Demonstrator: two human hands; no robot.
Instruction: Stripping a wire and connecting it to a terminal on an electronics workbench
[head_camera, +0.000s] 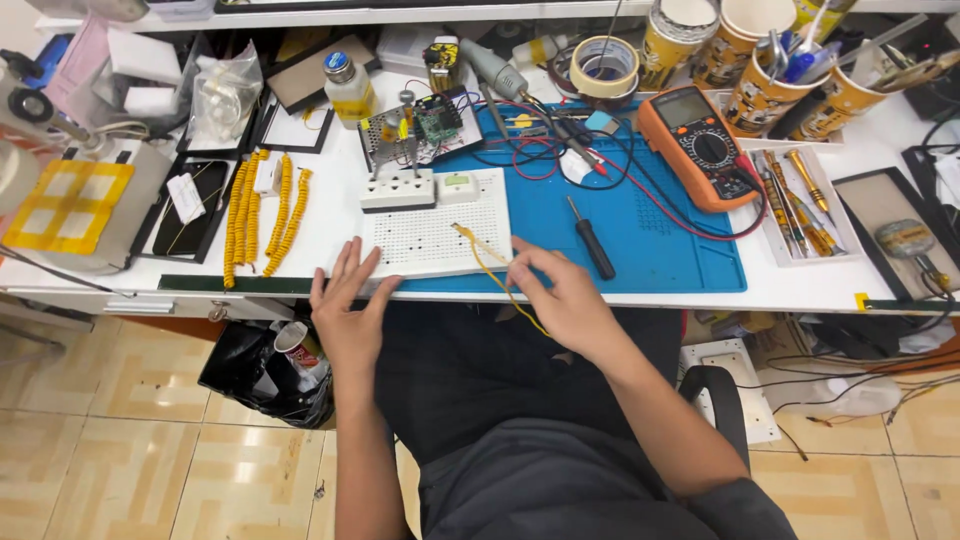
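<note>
- I saw the white perforated board (432, 236) lying flat at the near edge of the worktop (330, 215), partly on the blue mat (660, 240).
- My left hand (348, 310) rested at the board's near left corner, fingers spread and flat, holding nothing.
- My right hand (565, 295) was at the near right corner; its fingers were loosely curled, and I could not tell if they pinched the yellow wire (490, 268) that ran from the board over the edge.
- I judged the board light, stiff and a little slippery, so the side edges were the best place to hold it.
- The wire looked thin and soft, easy to pull out; a black screwdriver (591, 238) lay just beside.
</note>
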